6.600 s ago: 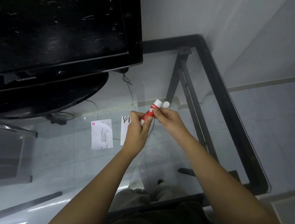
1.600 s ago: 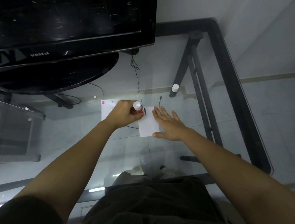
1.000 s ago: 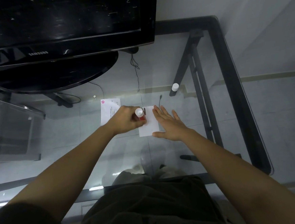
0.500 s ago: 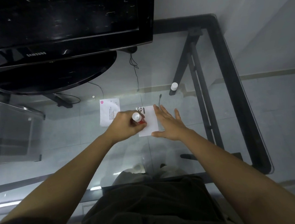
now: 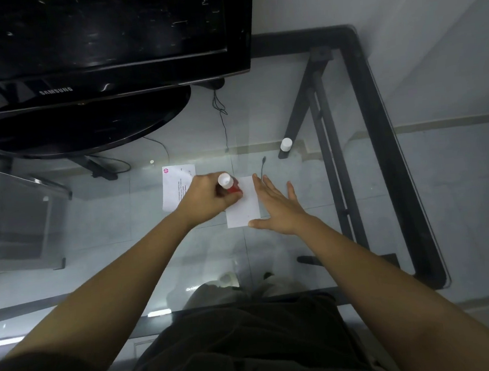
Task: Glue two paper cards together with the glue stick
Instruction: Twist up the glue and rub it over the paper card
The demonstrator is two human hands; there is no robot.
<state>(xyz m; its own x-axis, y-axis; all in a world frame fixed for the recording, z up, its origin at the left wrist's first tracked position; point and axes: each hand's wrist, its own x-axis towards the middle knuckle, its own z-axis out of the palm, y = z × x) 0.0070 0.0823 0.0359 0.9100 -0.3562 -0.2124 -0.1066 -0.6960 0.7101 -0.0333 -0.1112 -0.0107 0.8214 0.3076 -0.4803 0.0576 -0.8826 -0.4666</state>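
Observation:
Two white paper cards lie on the glass table. My left hand (image 5: 206, 198) grips a red and white glue stick (image 5: 228, 183), its tip pressed down on the upper left of the right card (image 5: 244, 207). My right hand (image 5: 277, 207) lies flat with fingers spread along that card's right edge, the thumb at its lower corner. The left card (image 5: 173, 188), with printed text and a pink logo, lies partly under my left hand. The white cap (image 5: 286, 144) of the glue stick stands on the glass to the far right.
A black television (image 5: 103, 41) on an oval stand (image 5: 87, 130) fills the back left of the glass table (image 5: 378, 122). Thin cables (image 5: 221, 111) and the black table frame show through the glass. The table's right edge runs close to a wall.
The left hand has slid the glue stick over the right card, first toward me, then back toward the far edge. The right hand has stayed flat on the card's edge.

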